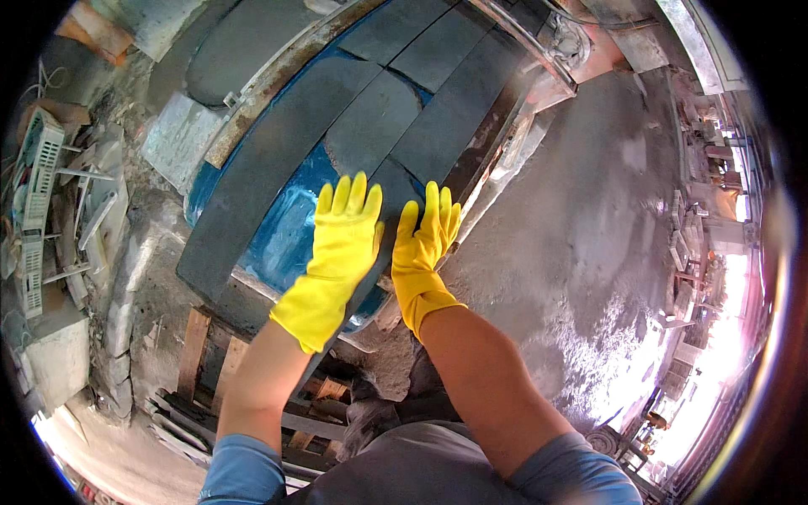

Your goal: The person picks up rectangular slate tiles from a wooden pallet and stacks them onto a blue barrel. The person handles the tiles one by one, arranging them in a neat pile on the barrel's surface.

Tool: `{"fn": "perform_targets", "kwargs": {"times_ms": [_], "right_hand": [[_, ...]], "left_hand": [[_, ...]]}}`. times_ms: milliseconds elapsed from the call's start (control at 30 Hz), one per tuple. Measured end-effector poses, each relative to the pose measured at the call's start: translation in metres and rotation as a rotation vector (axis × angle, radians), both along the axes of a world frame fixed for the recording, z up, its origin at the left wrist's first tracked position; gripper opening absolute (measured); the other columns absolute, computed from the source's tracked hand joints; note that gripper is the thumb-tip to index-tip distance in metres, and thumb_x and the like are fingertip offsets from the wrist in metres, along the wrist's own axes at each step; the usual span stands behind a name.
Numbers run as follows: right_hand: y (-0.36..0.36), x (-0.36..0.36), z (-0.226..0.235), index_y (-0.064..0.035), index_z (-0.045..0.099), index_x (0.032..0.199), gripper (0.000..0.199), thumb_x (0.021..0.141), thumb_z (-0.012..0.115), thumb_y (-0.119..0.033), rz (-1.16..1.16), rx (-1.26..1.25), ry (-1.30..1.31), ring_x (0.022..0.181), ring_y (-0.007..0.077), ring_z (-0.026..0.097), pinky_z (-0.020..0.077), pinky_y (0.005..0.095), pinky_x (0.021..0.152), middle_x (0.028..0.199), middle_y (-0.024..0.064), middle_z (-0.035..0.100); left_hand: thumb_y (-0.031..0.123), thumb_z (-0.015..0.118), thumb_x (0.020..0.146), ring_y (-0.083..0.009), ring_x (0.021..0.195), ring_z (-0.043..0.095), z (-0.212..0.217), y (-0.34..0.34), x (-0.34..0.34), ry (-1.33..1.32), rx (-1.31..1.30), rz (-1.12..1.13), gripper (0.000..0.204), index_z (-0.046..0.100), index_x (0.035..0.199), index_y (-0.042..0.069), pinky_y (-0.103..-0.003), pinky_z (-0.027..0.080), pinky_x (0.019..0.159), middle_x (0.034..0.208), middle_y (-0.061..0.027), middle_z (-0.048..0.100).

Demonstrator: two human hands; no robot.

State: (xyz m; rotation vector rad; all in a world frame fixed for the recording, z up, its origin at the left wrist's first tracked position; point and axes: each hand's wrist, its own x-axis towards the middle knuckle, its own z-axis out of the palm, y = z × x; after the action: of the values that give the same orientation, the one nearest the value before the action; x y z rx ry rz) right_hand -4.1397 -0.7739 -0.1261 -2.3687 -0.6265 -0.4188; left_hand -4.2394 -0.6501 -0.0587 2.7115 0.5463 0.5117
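Both my hands wear yellow rubber gloves. My left hand [348, 231] is stretched flat, fingers forward, at the left edge of a narrow dark grey stone slab [388, 195]. Just to its right, my right hand [425, 236] rests by the slab's other edge, fingers also straight. Whether either palm presses on the slab cannot be told from above. More dark slabs lie beyond, including a shorter piece with a rounded corner [370, 118] and a long one [273, 168] on the left. Between them shows the wet blue bed [290, 223] under the slabs.
A worn rail [282, 71] runs along the bed's left side, and a metal bar [534, 46] crosses its far right. Wet concrete floor [581, 219] spreads to the right. White plastic crates [40, 185] stand at left; a wooden pallet [194, 353] lies near my feet.
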Motion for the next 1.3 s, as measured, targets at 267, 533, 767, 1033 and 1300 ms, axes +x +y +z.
{"fn": "perform_targets", "kwargs": {"times_ms": [267, 533, 767, 1033, 1300], "right_hand": [[0.001, -0.004, 0.005, -0.0178, 0.059, 0.152, 0.045, 0.108, 0.059, -0.030, 0.007, -0.046, 0.028, 0.148, 0.0483, 0.043, 0.0255, 0.0608, 0.126, 0.159, 0.0194, 0.053], [-0.005, 0.001, -0.010, -0.0277, 0.060, 0.154, 0.049, 0.109, 0.050, -0.046, 0.159, -0.046, 0.085, 0.153, 0.0558, 0.030, 0.0179, 0.0698, 0.124, 0.168, 0.0220, 0.043], [-0.013, 0.014, -0.016, -0.0257, 0.056, 0.155, 0.062, 0.104, 0.052, -0.061, 0.368, -0.134, 0.085, 0.157, 0.0532, 0.022, 0.0126, 0.0741, 0.122, 0.175, 0.0204, 0.027], [-0.020, -0.013, 0.064, -0.0241, 0.053, 0.157, 0.056, 0.110, 0.035, -0.048, 0.311, -0.582, 0.087, 0.146, 0.0529, 0.044, 0.0348, 0.0686, 0.116, 0.164, 0.0159, 0.049], [-0.021, 0.014, 0.015, -0.0178, 0.050, 0.160, 0.055, 0.115, 0.028, -0.040, 0.439, -0.378, 0.003, 0.154, 0.0497, 0.037, 0.0251, 0.0690, 0.122, 0.162, 0.0232, 0.049]], "left_hand": [[0.018, 0.059, 0.094, -0.0402, 0.142, 0.055, -0.016, -0.045, 0.000, 0.169, 0.145, 0.088, 0.050, 0.064, 0.141, 0.002, -0.058, 0.032, 0.125, 0.151, -0.0195, 0.060], [0.023, 0.063, 0.088, -0.0362, 0.138, 0.059, -0.010, -0.058, 0.015, 0.132, 0.148, 0.249, 0.047, 0.071, 0.129, 0.001, -0.053, 0.041, 0.119, 0.147, -0.0187, 0.064], [0.024, 0.063, 0.094, -0.0356, 0.138, 0.059, -0.015, -0.089, 0.020, -0.023, 0.096, 0.547, 0.042, 0.071, 0.131, 0.006, -0.054, 0.040, 0.118, 0.147, -0.0156, 0.064], [0.022, 0.080, 0.082, -0.0418, 0.137, 0.057, -0.006, -0.314, -0.145, -0.189, -0.262, 0.815, 0.063, 0.063, 0.139, 0.002, -0.052, 0.045, 0.117, 0.145, -0.0219, 0.062], [0.045, 0.076, 0.085, -0.0445, 0.112, 0.071, -0.098, -0.701, -0.338, 0.498, -1.365, 1.587, 0.056, 0.075, 0.122, 0.002, -0.050, 0.056, 0.097, 0.115, -0.0266, 0.075]]}}
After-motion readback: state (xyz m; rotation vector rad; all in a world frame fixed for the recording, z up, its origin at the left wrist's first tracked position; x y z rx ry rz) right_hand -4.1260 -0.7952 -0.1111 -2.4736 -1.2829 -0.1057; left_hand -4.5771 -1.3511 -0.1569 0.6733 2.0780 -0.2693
